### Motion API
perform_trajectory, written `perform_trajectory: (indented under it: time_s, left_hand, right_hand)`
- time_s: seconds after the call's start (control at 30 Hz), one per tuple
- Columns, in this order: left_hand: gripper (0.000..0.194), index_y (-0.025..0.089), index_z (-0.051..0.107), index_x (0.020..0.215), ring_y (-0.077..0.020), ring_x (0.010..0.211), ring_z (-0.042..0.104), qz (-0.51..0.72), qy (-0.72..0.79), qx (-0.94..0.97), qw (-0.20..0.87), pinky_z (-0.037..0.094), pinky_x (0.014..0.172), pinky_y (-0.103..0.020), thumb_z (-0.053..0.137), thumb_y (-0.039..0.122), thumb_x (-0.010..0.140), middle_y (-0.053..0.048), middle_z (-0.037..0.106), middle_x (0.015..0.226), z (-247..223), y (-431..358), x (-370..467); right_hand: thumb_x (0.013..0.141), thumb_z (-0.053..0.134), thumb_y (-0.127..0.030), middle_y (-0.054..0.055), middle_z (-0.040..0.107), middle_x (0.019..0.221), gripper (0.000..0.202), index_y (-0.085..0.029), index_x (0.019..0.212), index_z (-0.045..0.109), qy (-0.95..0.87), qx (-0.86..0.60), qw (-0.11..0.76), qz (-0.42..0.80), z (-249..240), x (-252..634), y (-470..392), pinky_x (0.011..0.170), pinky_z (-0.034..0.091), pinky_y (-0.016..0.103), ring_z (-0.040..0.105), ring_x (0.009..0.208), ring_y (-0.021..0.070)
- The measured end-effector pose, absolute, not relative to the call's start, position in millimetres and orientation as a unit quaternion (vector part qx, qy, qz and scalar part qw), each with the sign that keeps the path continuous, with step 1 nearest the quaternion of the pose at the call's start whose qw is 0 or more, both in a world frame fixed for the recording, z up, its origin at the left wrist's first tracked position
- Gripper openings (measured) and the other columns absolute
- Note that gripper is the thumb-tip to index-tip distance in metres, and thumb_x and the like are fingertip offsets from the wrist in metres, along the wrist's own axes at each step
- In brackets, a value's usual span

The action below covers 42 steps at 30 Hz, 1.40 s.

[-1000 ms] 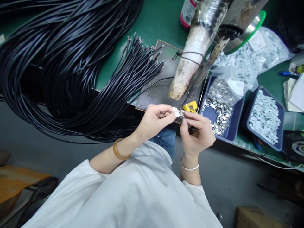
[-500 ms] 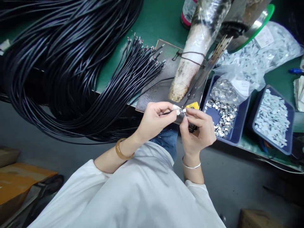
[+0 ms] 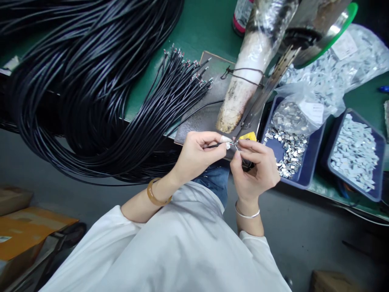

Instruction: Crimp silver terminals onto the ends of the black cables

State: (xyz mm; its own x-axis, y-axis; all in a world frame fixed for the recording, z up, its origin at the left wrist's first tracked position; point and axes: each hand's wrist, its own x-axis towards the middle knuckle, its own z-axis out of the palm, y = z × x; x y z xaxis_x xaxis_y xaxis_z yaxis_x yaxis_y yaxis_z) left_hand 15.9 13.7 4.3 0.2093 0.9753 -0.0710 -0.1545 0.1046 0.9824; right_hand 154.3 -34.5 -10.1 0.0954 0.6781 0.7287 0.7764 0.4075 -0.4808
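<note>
My left hand [image 3: 196, 154] pinches a black cable [image 3: 214, 145] close to its stripped end, with white tape around one fingertip. Facing it, my right hand [image 3: 255, 172] is closed at thumb and fingers on a thin silvery wire [image 3: 236, 148] at that cable end; the smallest details there are blurred. The fingertips of both hands nearly meet, just below the lower tip of a slotted metal bar [image 3: 258, 101]. A yellow piece [image 3: 248, 136] shows right behind my right fingers. Many black cables [image 3: 170, 97] with stripped ends lie to the left.
A white wrapped tube [image 3: 243, 85] slants down over a dark plate [image 3: 197, 117]. To the right, a blue tray [image 3: 306, 170] holds small metal pieces, and another tray [image 3: 381, 162] holds pale ones. Plastic bags [image 3: 361, 52] of pale pieces lie behind, near a green-rimmed lamp shade [image 3: 349, 20].
The view has shifted slightly, so the trays sit a little further right. At the cable end, both hands keep their pinch; my right fingers have moved only slightly.
</note>
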Motion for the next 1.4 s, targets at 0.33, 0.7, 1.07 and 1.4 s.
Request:
perform_trajectory:
  time_s: [0.33, 0.7, 1.07, 1.4]
  left_hand:
    - [0.012, 0.011, 0.071, 0.068, -0.0039, 0.049, 0.034, 0.456, 0.416, 0.505, 0.603, 0.024, 0.043, -0.017, 0.072, 0.021, 0.074, 0.003, 0.048, 0.054, 8.4, 13.5, 13.3]
    - [0.008, 0.012, 0.068, 0.074, -0.0038, 0.049, 0.022, 0.425, 0.404, 0.496, 0.641, 0.015, 0.044, -0.020, 0.073, 0.018, 0.073, 0.009, 0.030, 0.053, 6.5, 12.6, 13.4]
    - [0.007, 0.013, 0.067, 0.072, -0.0044, 0.049, 0.023, 0.419, 0.407, 0.529, 0.615, 0.016, 0.045, -0.021, 0.070, 0.018, 0.076, 0.008, 0.030, 0.052, 6.6, 13.9, 11.2]
    - [0.007, 0.013, 0.069, 0.077, -0.0042, 0.048, 0.022, 0.445, 0.395, 0.545, 0.591, 0.014, 0.044, -0.021, 0.069, 0.020, 0.078, 0.008, 0.031, 0.053, 7.4, 9.9, 12.8]
  right_hand:
    - [0.081, 0.073, -0.006, 0.003, 0.075, 0.102, 0.019, -0.022, 0.090, 0.065, -0.664, -0.546, 0.510, -0.034, -6.0, 150.5, -35.6, 0.079, 0.065, 0.032, 0.073, 0.092, 0.0161]
    - [0.082, 0.072, -0.007, 0.002, 0.076, 0.101, 0.020, -0.023, 0.094, 0.067, -0.673, -0.553, 0.489, -0.049, -6.9, 153.8, -36.2, 0.082, 0.063, 0.032, 0.074, 0.091, 0.0157]
    - [0.080, 0.073, -0.007, 0.004, 0.077, 0.101, 0.020, -0.021, 0.091, 0.064, -0.668, -0.546, 0.504, -0.044, -9.7, 152.4, -38.8, 0.078, 0.063, 0.030, 0.074, 0.089, 0.0155]
    - [0.082, 0.075, -0.009, 0.000, 0.076, 0.100, 0.021, -0.024, 0.094, 0.069, -0.658, -0.562, 0.496, -0.072, -6.5, 150.3, -37.0, 0.081, 0.063, 0.033, 0.074, 0.090, 0.0167]
